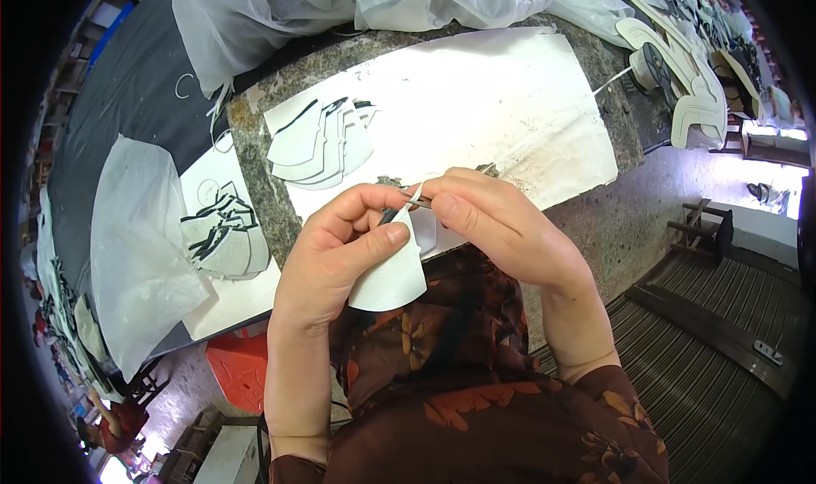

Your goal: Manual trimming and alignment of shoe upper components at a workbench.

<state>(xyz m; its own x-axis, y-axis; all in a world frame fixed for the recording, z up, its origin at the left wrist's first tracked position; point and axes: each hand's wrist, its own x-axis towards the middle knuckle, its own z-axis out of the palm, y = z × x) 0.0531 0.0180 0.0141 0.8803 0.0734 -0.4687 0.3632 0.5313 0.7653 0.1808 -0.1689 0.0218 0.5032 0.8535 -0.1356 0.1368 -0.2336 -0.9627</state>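
While the left hand (336,259) fingers pinch a white cut piece (389,280), the right hand (489,225) fingers grip a thin strip (416,197) above the near desk (595,220) edge.

Head cam, looking down, close over stone bench (280,186).

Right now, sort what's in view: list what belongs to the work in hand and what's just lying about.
In hand:
left hand holding white fan-shaped piece
right hand pinching thin strip
stack of cut white pieces

Lying about:
clear plastic sheeting
red stool
second stack of pieces
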